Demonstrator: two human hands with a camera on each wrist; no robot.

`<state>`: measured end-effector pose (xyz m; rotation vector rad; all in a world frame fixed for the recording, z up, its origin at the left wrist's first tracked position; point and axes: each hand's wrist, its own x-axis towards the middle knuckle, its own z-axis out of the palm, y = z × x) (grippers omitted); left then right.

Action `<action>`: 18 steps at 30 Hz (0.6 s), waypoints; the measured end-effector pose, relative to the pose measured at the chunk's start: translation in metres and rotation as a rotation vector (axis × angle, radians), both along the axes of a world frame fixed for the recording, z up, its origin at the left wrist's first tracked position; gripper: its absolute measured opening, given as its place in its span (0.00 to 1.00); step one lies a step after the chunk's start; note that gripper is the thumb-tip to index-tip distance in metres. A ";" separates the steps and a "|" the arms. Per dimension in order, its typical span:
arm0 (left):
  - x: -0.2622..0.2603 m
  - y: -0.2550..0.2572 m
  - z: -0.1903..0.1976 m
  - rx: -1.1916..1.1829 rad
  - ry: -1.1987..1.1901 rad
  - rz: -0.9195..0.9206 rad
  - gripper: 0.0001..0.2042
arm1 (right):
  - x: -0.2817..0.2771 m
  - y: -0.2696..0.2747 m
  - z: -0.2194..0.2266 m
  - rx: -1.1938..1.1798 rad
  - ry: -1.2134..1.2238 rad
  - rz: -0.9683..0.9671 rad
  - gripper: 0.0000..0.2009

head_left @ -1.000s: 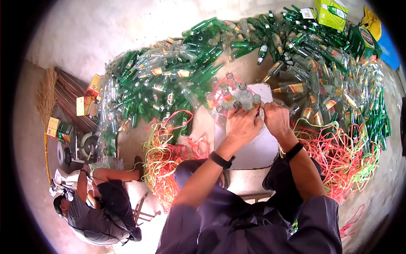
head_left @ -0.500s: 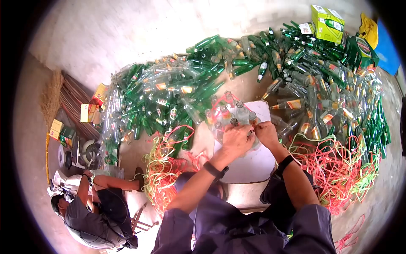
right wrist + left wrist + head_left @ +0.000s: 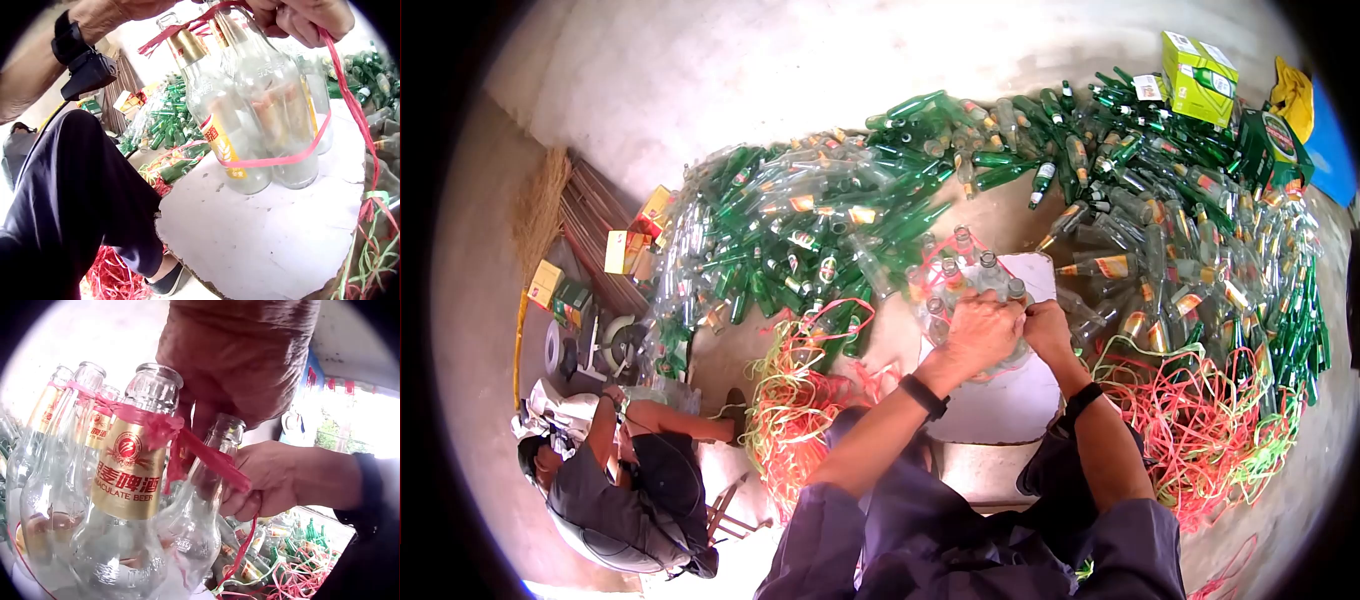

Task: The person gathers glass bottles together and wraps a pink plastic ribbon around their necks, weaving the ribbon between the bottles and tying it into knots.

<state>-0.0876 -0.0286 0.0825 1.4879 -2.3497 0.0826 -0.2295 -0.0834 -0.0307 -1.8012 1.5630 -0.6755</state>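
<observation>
Clear glass beer bottles with gold labels stand grouped upright on a white board. A red plastic strap runs around their necks, and a pink band circles them lower down. My left hand is bent over the necks of the nearest bottles, fingers curled at the strap; its fingertips are mostly hidden behind a neck. Close beside it, my right hand is a fist gripping red strap, and a long length hangs below it in the right wrist view. One loose strap end sticks out between the hands.
Piles of green and clear bottles curve around the far side. Tangled red and green straps lie at right, with another heap at left. A seated person is at lower left. A green beer carton stands far right.
The head view has shifted, so the scene sits lower in it. My left hand has edged forward, covering a bottle mouth that showed before. Both hands remain close together at the necks.
</observation>
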 end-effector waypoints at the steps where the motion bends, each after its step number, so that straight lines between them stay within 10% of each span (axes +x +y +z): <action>1: 0.001 0.000 0.001 0.002 -0.004 0.011 0.07 | -0.001 -0.003 -0.004 0.036 -0.011 -0.004 0.16; 18: 0.016 -0.017 -0.005 0.104 0.121 -0.011 0.04 | 0.005 0.007 0.023 0.117 0.010 -0.041 0.16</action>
